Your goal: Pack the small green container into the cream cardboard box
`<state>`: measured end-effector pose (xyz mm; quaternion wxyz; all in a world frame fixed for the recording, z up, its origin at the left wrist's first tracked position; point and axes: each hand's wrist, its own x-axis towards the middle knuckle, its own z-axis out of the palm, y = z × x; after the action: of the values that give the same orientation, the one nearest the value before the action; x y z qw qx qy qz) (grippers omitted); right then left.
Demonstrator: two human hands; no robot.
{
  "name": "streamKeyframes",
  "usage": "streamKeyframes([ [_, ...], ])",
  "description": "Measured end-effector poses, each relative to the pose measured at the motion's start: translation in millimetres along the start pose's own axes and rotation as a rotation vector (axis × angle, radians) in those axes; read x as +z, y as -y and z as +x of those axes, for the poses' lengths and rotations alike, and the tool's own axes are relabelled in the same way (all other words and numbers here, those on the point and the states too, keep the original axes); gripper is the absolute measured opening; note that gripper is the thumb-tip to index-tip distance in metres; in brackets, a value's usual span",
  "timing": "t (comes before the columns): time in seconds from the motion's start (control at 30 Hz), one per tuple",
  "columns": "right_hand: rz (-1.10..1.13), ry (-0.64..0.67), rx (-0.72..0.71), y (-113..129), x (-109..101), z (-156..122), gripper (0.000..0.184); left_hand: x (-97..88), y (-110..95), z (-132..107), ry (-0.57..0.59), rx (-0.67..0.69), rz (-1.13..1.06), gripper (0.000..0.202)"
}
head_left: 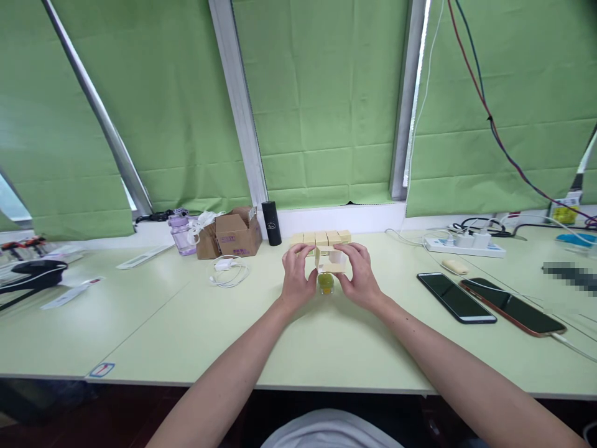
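Between my two hands is a small pale-yellow paper box (331,267), its side open so that I look through it. My left hand (297,275) grips its left edge between thumb and fingers. On the opposite edge, my right hand (360,274) pinches it the same way. Just below the box, a small jar with a green lid (326,283) stands on the table; its lower part looks clear with something yellow inside. Behind my hands, a row of several similar pale-yellow boxes (321,238) stands near the wall, partly hidden by my fingers.
Left of the row are a black cylinder (271,223), a cardboard box (239,233), a purple bottle (182,234) and a white charger with cable (224,265). Two phones (456,297) lie at right, below a power strip (464,246). The table's front edge (345,391) runs before me.
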<state>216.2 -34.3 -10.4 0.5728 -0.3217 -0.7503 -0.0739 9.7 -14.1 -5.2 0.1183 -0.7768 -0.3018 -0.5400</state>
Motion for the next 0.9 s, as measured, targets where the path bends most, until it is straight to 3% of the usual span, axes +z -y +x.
streamKeyframes([
  [0.13, -0.031, 0.006, -0.112, -1.2, 0.2, -0.5, 0.072, 1.2, 1.4, -0.3, -0.008, 0.001, 0.021, 0.053],
  [0.53, -0.055, -0.006, -0.134, 6.7, 2.1, -2.1, 0.07, 1.9, 3.0, -3.2, -0.036, 0.036, 0.016, 0.053],
  [0.7, -0.011, -0.045, -0.095, 8.9, 1.0, -0.3, 0.076, -3.0, -2.7, 2.2, -0.019, 0.069, -0.107, 0.059],
  [0.9, -0.002, -0.096, -0.006, 4.7, 2.0, -0.9, 0.066, -7.6, -6.4, 9.3, -0.07, 0.007, -0.245, 0.051],
])
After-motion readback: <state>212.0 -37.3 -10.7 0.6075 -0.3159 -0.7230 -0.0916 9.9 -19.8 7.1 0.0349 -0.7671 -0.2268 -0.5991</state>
